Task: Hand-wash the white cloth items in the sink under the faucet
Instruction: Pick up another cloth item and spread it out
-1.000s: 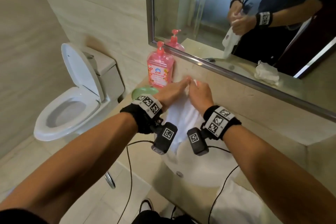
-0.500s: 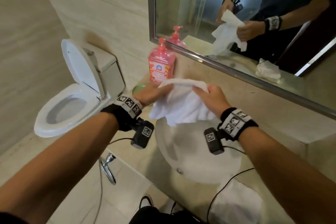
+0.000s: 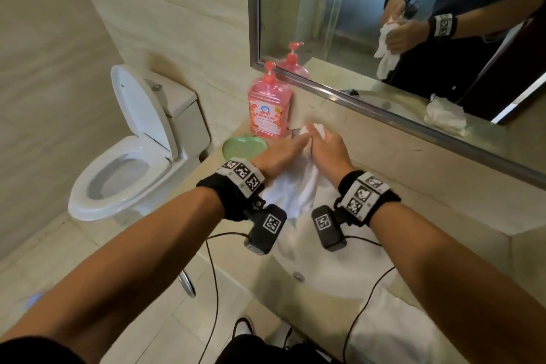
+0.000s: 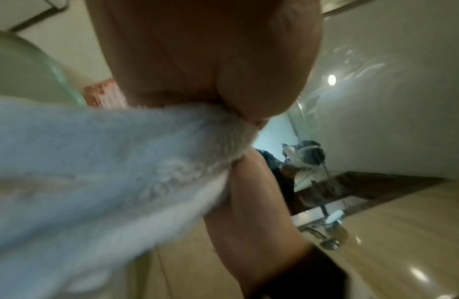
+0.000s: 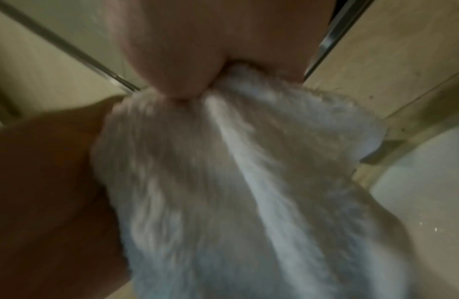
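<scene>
- Over the back of the sink (image 3: 331,248), close to the wall, both your hands meet on the white cloth (image 3: 295,189): its top is bunched between them and the rest hangs down toward the basin, so its long axis runs from the grip downward and toward you.
- Your left hand (image 3: 283,154) lies along the cloth's left side with the fingers reaching forward; the left wrist view shows the thumb pad pressing the terry against the fingers, so it is pinching the cloth (image 4: 120,172).
- Your right hand (image 3: 331,154) curls round the bunched top from the right; the right wrist view shows cloth (image 5: 248,182) squeezed out from under the palm, so it is gripping too.
- Neither hand is clearly nearer; they touch at the bunch.
- Soft, fluffy looped pile, limp, creasing in long folds; it will sag wherever you let go.
- Smooth glossy white basin; polished stone-look counter (image 3: 443,186).
- A second white cloth (image 3: 399,334) lies on the near right of the counter.
- Whether water is running, I cannot tell; the faucet is mostly hidden behind your hands.
- Pink pump bottle (image 3: 270,106) and green dish (image 3: 245,146) sit just left of the hands.
</scene>
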A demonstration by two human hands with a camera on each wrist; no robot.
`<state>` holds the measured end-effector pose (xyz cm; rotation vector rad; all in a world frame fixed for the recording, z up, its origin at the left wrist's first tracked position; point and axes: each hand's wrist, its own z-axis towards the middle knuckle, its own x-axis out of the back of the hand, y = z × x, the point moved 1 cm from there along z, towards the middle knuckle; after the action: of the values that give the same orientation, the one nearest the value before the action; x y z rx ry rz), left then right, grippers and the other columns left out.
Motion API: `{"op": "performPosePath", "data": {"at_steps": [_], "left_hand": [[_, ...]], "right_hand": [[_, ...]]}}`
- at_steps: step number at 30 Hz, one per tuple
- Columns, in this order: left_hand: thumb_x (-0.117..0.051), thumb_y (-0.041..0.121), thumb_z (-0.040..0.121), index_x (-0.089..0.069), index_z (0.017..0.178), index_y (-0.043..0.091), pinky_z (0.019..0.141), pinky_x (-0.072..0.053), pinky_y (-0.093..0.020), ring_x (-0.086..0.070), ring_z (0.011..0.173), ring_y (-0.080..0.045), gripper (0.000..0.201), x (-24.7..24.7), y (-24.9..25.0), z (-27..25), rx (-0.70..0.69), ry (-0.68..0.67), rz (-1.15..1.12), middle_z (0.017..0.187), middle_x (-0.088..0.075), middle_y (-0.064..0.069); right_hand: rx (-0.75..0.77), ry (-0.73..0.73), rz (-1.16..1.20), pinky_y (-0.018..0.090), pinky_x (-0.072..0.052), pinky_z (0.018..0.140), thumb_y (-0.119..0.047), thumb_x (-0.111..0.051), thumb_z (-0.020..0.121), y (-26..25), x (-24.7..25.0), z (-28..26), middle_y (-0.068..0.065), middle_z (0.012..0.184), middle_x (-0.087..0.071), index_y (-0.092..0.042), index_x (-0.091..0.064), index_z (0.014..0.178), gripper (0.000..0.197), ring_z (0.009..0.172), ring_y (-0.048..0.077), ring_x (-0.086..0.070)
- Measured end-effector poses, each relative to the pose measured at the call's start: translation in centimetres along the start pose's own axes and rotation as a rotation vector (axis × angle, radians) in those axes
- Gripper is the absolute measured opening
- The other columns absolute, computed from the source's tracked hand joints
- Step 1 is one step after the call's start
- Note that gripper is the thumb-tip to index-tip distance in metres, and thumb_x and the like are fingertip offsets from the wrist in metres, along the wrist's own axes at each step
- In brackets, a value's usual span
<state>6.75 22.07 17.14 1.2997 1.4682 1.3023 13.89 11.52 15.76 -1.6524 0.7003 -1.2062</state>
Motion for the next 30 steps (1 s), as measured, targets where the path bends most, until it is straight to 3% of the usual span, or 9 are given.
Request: {"op": "performPosePath", "data": {"at_steps": [3,6,9,13,17,23,25,28,30], "left_hand": [[-0.069,0.044,0.084,-0.059,0.117,0.022,0.091,-0.048,-0.028,-0.064,0.103,-0.019,0.041,2.7,-0.5,-0.8,0.003,-0.186,0.530,0.112,-0.068,0.006],[-0.071,0.036,0.082,-0.057,0.107,0.014,0.090,-0.045,-0.032,-0.060,0.102,-0.026,0.036,5.8,-1.6,-0.6,0.039,-0.156,1.221,0.109,-0.064,-0.002],[-0.068,0.046,0.084,-0.062,0.098,0.019,0.086,-0.044,-0.033,-0.059,0.099,-0.023,0.032,7.9,-1.9,-1.2,0.070,-0.196,0.953,0.105,-0.065,-0.001],[-0.054,0.061,0.085,-0.067,0.114,0.025,0.098,-0.049,-0.043,-0.065,0.107,-0.022,0.048,6.6,-1.8,-2.1,-0.003,0.003,0.515,0.114,-0.070,-0.001],[-0.044,0.036,0.104,-0.065,0.101,0.019,0.105,-0.046,-0.044,-0.063,0.108,-0.026,0.027,1.7,-0.6,-1.0,-0.017,0.140,-0.179,0.111,-0.068,-0.009],[-0.035,0.041,0.105,-0.060,0.095,0.021,0.103,-0.046,-0.047,-0.061,0.113,-0.032,0.034,0.3,0.2,-0.1,0.026,0.118,-0.052,0.120,-0.064,-0.018],[-0.034,0.040,0.105,-0.058,0.090,0.023,0.101,-0.049,-0.044,-0.061,0.107,-0.026,0.033,0.8,0.5,0.1,0.062,0.152,-0.027,0.117,-0.063,-0.013],[-0.045,0.031,0.103,-0.062,0.102,0.015,0.077,-0.058,-0.027,-0.072,0.092,-0.016,0.023,0.8,0.0,-0.7,0.066,0.077,-0.241,0.098,-0.075,-0.005],[-0.056,0.029,0.098,-0.062,0.115,0.015,0.081,-0.057,-0.025,-0.071,0.096,-0.015,0.023,1.8,-0.3,-1.7,0.086,-0.054,-0.087,0.105,-0.074,-0.003]], "right_hand": [[0.106,-0.209,-0.098,0.044,-0.053,0.094,-0.050,-0.054,0.098,-0.1,1.9,0.0,0.007,0.101,-0.073,-0.013,-0.068,0.108,0.040,0.098,0.023,-0.068],[0.280,-0.452,-0.404,0.035,-0.051,0.087,-0.042,-0.077,0.084,0.1,3.7,0.1,0.005,0.109,-0.072,-0.014,-0.067,0.119,0.046,0.101,0.022,-0.066],[0.294,-0.512,-0.799,0.028,-0.041,0.070,-0.039,-0.075,0.086,1.7,5.6,0.3,0.006,0.095,-0.069,-0.010,-0.070,0.102,0.034,0.087,0.023,-0.063],[-0.005,-0.236,-0.104,0.020,-0.049,0.062,-0.032,-0.070,0.092,3.1,5.7,-0.4,-0.001,0.085,-0.072,-0.016,-0.071,0.093,0.016,0.076,0.013,-0.068],[0.118,-0.033,0.037,0.019,-0.052,0.063,-0.038,-0.064,0.094,1.6,-0.9,-2.5,-0.009,0.083,-0.071,-0.021,-0.068,0.091,0.017,0.076,0.004,-0.069],[-0.011,0.081,0.123,0.026,-0.053,0.060,-0.056,-0.055,0.095,-0.3,-2.2,-1.0,-0.005,0.076,-0.069,-0.019,-0.064,0.077,0.042,0.074,0.012,-0.069],[0.085,0.067,0.101,0.015,-0.047,0.054,-0.056,-0.054,0.095,0.1,-3.3,-1.5,-0.008,0.077,-0.067,-0.019,-0.066,0.086,0.040,0.071,0.005,-0.065],[0.047,0.058,0.040,0.008,-0.039,0.045,-0.053,-0.054,0.097,0.4,-2.4,-0.9,-0.010,0.071,-0.063,-0.018,-0.066,0.089,0.038,0.066,0.004,-0.061],[-0.024,-0.065,-0.040,0.020,-0.051,0.060,-0.054,-0.054,0.096,0.6,-0.6,0.1,-0.004,0.080,-0.068,-0.016,-0.067,0.092,0.040,0.079,0.014,-0.067]]}}
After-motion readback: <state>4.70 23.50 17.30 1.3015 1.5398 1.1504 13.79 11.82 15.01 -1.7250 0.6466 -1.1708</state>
